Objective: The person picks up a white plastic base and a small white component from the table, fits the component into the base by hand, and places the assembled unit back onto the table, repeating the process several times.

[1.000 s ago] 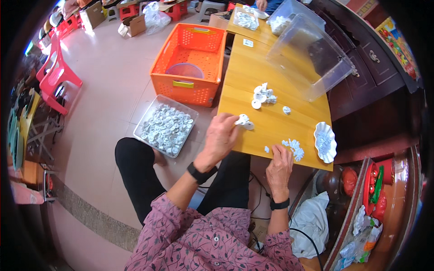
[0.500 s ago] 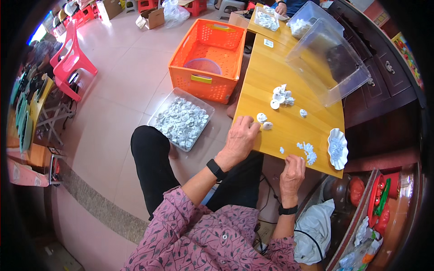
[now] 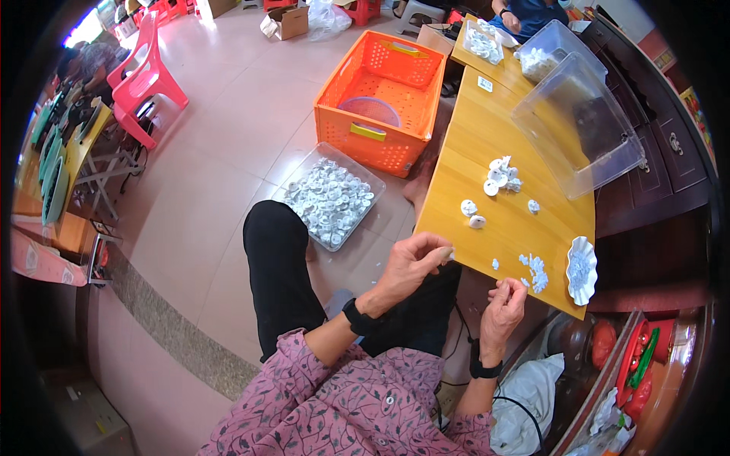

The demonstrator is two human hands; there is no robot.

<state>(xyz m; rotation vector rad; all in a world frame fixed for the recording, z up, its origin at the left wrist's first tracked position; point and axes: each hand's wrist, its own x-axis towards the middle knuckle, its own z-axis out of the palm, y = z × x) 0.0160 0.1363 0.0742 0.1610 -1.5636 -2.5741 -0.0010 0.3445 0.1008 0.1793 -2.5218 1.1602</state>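
My left hand (image 3: 414,266) is closed in a pinch just off the table's near left corner; a pale bit shows at its fingertips, too small to name. At the table's near edge, my right hand (image 3: 503,311) has its thumb and forefinger pressed together, and what they hold, if anything, cannot be made out. Just beyond it lies a scatter of small pale-blue plastic pieces (image 3: 538,275). White round plastic parts (image 3: 477,222) lie farther in, with a larger cluster of white parts (image 3: 500,176) behind them. To the right is a white scalloped dish (image 3: 584,292) holding more small pieces.
A clear bin (image 3: 376,181) full of white parts stands on the floor by my left knee. Behind it is an orange crate (image 3: 380,152). A clear plastic box (image 3: 608,178) lies tilted on the yellow table (image 3: 464,144). Another person's hand (image 3: 511,21) is at the far end.
My left hand has drawn back from beside the white round parts toward me, still pinched. My right hand stays near the table edge. The whole view has shifted slightly.
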